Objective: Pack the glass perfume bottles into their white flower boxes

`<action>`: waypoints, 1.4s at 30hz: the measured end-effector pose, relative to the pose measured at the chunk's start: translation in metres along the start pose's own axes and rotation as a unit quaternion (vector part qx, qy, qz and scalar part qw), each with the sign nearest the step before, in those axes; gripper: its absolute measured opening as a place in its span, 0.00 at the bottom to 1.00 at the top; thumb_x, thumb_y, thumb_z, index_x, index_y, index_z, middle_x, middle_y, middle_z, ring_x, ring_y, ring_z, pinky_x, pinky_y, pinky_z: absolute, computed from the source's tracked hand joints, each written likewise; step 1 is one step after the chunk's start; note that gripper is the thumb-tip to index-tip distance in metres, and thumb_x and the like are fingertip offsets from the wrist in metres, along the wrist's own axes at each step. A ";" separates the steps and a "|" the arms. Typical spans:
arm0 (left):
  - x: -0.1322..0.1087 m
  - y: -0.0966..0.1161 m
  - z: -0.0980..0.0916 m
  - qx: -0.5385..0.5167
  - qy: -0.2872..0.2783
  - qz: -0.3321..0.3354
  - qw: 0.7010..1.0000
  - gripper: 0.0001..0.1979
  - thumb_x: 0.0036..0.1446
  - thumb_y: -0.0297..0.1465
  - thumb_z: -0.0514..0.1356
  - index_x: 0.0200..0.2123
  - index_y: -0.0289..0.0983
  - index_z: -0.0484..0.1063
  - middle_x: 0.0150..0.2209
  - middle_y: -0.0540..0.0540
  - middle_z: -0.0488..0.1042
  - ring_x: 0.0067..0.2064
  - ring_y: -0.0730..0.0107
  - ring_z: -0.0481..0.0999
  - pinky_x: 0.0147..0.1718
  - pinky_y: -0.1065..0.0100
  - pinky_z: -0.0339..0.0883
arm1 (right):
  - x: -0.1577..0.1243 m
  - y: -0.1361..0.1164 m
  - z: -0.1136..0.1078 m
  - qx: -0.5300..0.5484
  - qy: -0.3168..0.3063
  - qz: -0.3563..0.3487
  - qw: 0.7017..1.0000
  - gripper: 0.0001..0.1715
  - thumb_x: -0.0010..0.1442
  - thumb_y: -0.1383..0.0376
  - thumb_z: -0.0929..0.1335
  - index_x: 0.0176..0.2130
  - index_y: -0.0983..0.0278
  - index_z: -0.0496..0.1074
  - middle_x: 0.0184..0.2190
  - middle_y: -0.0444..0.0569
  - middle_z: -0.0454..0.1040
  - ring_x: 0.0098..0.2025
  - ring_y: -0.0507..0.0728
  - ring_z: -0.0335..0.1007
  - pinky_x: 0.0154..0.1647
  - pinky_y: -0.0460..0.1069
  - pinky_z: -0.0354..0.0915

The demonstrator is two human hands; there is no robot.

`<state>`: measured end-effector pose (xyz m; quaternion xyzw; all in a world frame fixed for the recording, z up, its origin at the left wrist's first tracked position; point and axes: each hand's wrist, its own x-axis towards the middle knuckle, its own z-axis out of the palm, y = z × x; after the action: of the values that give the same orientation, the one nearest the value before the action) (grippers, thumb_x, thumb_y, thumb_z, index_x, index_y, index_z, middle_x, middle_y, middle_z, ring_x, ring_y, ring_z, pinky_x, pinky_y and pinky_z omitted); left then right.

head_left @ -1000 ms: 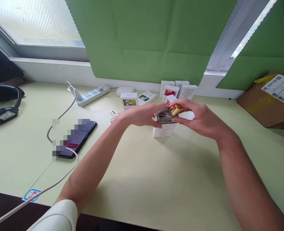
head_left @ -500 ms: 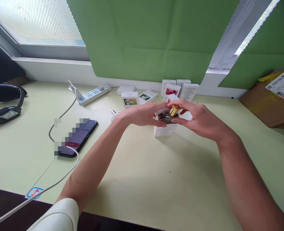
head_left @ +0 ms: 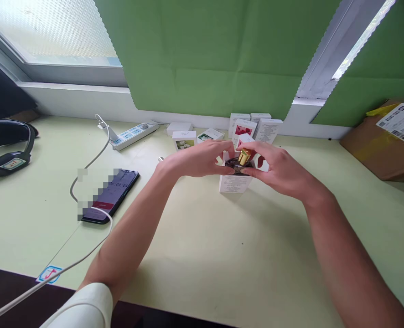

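Observation:
A dark glass bottle point(head_left: 236, 166) with a gold cap point(head_left: 244, 157) sits at the top of an upright white box point(head_left: 235, 184). My left hand point(head_left: 205, 159) grips the bottle's left side, its thumb at the front edge. On the right side, my right hand point(head_left: 273, 166) has its thumb on the bottle and its fingers behind the gold cap. The bottle's lower part is hidden by the box front.
Several small white boxes point(head_left: 268, 130) stand behind my hands, others point(head_left: 184, 140) to their left. A power strip point(head_left: 133, 135), a phone point(head_left: 115, 196) with a cable, and black goggles point(head_left: 8, 146) are at left. A cardboard box point(head_left: 383, 146) sits at right.
The bottle has straightened a little and sits slightly lower against the box. Both hands have shifted slightly left, and my left fingers have bent more.

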<state>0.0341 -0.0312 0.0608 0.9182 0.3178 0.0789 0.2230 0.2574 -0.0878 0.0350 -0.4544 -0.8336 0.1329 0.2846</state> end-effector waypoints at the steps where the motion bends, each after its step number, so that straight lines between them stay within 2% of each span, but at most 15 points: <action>1: 0.001 -0.001 0.000 -0.002 0.003 0.006 1.000 0.15 0.60 0.45 0.56 0.44 0.43 0.66 0.46 0.49 0.73 0.45 0.66 0.72 0.39 0.68 0.63 | 0.000 0.000 0.000 0.000 0.004 0.000 1.000 0.22 0.61 0.65 0.69 0.54 0.54 0.67 0.46 0.45 0.75 0.40 0.56 0.69 0.39 0.51 0.65; 6: 0.004 -0.005 0.002 -0.014 0.014 0.013 1.000 0.17 0.57 0.46 0.58 0.44 0.43 0.67 0.45 0.47 0.73 0.46 0.64 0.72 0.43 0.64 0.65 | 0.001 0.000 0.003 0.013 0.024 0.005 1.000 0.21 0.60 0.67 0.70 0.52 0.55 0.68 0.45 0.45 0.75 0.41 0.56 0.68 0.39 0.50 0.65; 11: 0.005 -0.007 0.004 -0.040 0.005 0.004 0.999 0.15 0.58 0.44 0.58 0.45 0.43 0.66 0.45 0.48 0.73 0.44 0.66 0.74 0.40 0.66 0.67 | 0.002 0.002 0.004 0.008 0.040 0.036 0.999 0.20 0.58 0.65 0.72 0.51 0.55 0.70 0.43 0.46 0.75 0.41 0.57 0.68 0.37 0.50 0.65; 16: 0.006 -0.008 0.007 -0.056 0.001 0.003 0.998 0.16 0.58 0.42 0.59 0.46 0.42 0.65 0.46 0.47 0.73 0.45 0.67 0.74 0.40 0.67 0.67 | 0.002 0.001 0.003 0.025 0.027 0.063 0.997 0.20 0.57 0.63 0.72 0.50 0.55 0.71 0.42 0.46 0.76 0.40 0.58 0.69 0.35 0.50 0.65; 22: 0.006 -0.009 0.002 -0.060 0.029 0.028 0.997 0.16 0.59 0.44 0.58 0.46 0.42 0.69 0.50 0.46 0.72 0.51 0.64 0.72 0.43 0.66 0.68 | 0.003 0.000 0.007 0.039 0.032 0.078 0.996 0.21 0.57 0.62 0.72 0.51 0.54 0.71 0.45 0.47 0.75 0.42 0.59 0.70 0.38 0.52 0.66; 24: 0.005 -0.010 -0.001 -0.061 0.019 0.037 0.997 0.15 0.59 0.41 0.58 0.48 0.43 0.70 0.51 0.47 0.72 0.50 0.66 0.73 0.43 0.68 0.68 | 0.003 0.000 0.008 0.044 0.041 0.081 0.995 0.21 0.56 0.62 0.72 0.51 0.53 0.71 0.44 0.46 0.76 0.42 0.59 0.71 0.37 0.51 0.65; 28: 0.002 -0.014 -0.005 -0.072 -0.025 0.006 0.997 0.19 0.59 0.39 0.59 0.54 0.47 0.66 0.50 0.49 0.73 0.46 0.68 0.76 0.37 0.70 0.66 | 0.003 -0.002 0.009 0.049 0.058 0.079 0.994 0.22 0.57 0.64 0.72 0.51 0.52 0.71 0.42 0.44 0.77 0.42 0.58 0.73 0.35 0.50 0.65; 35: 0.001 -0.014 -0.005 -0.076 -0.048 -0.001 0.996 0.18 0.59 0.37 0.58 0.53 0.47 0.65 0.47 0.49 0.74 0.47 0.68 0.76 0.35 0.72 0.64 | 0.005 -0.009 0.012 0.001 0.066 0.080 0.995 0.22 0.57 0.67 0.71 0.51 0.51 0.69 0.41 0.43 0.78 0.40 0.58 0.74 0.33 0.50 0.64; 37: 0.001 -0.013 -0.005 -0.073 -0.038 0.003 0.997 0.18 0.59 0.38 0.59 0.52 0.46 0.66 0.47 0.49 0.73 0.48 0.68 0.75 0.37 0.71 0.65 | 0.004 -0.011 0.012 -0.010 0.060 0.080 0.995 0.22 0.57 0.67 0.70 0.50 0.51 0.68 0.42 0.43 0.78 0.40 0.59 0.75 0.34 0.50 0.65; 42: 0.005 -0.007 -0.002 -0.068 0.035 0.040 0.996 0.16 0.59 0.43 0.58 0.46 0.41 0.71 0.50 0.46 0.71 0.51 0.65 0.71 0.42 0.68 0.66 | 0.003 -0.016 0.013 -0.005 0.054 0.084 0.995 0.23 0.57 0.70 0.69 0.50 0.51 0.67 0.43 0.42 0.79 0.44 0.60 0.76 0.36 0.51 0.67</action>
<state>0.0333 -0.0224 0.0590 0.9095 0.2821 0.1412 0.2707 0.2370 -0.0939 0.0332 -0.5307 -0.7766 0.1269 0.3149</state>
